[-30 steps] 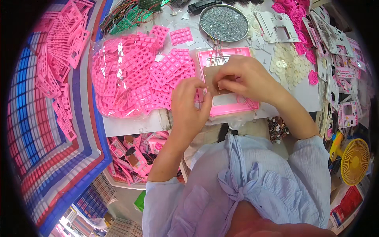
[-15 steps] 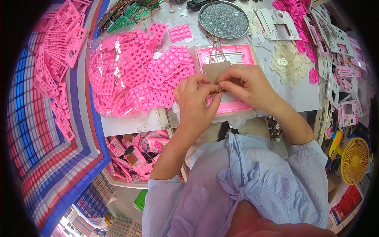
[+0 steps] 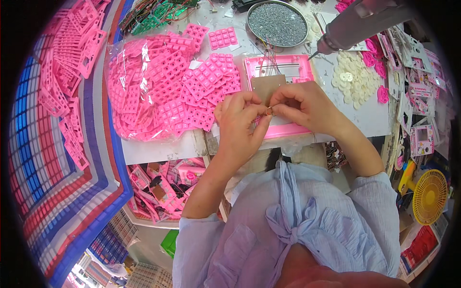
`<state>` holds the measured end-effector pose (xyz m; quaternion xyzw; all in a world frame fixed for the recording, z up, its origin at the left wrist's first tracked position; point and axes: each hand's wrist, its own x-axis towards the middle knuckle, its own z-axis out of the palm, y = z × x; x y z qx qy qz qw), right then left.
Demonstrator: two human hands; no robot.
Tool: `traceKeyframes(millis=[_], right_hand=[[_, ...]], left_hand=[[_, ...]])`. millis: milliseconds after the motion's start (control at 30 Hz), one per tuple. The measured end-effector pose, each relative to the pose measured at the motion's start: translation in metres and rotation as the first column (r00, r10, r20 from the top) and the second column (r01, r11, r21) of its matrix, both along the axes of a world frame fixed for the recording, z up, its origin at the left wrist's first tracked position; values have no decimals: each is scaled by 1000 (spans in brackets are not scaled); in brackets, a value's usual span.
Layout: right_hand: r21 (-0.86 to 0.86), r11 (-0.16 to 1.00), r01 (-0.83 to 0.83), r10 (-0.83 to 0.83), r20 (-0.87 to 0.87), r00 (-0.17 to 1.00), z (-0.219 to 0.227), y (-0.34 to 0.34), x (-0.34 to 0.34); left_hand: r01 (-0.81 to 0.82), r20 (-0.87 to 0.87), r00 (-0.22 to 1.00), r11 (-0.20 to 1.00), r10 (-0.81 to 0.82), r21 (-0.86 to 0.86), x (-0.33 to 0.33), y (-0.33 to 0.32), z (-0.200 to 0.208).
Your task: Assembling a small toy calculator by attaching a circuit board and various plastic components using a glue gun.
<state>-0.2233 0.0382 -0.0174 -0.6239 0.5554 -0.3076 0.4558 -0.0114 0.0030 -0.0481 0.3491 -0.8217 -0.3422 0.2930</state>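
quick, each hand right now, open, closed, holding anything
Left hand: closed in a pinch on a tiny item, too small to identify.
Right hand: closed in a pinch, apparently on the same item.

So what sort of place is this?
Probably a small assembly workshop: heaped pink plastic keypads, small silvery metal parts in a round metal tray, and flat green circuit boards.
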Motion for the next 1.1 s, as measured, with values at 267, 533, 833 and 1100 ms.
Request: traceKeyframes(millis=[267, 533, 833, 1100], right_hand=[[-24, 1000, 16, -16, -9, 1000, -5, 3, 1], [-55, 998, -5, 5, 7, 1000, -1, 1, -3], [-77, 997, 14, -15, -13, 1000, -4, 2, -4], [-62, 998, 17, -18, -26, 999, -1, 4, -2]], left_hand=[[-5, -18, 1000, 999, 6, 33, 0, 1, -1], [30, 29, 999, 1000, -30, -4, -3, 0, 0], [18, 30, 999, 999, -19, 49, -1, 2, 3], [-79, 7, 997, 997, 79, -15, -14, 8, -1]])
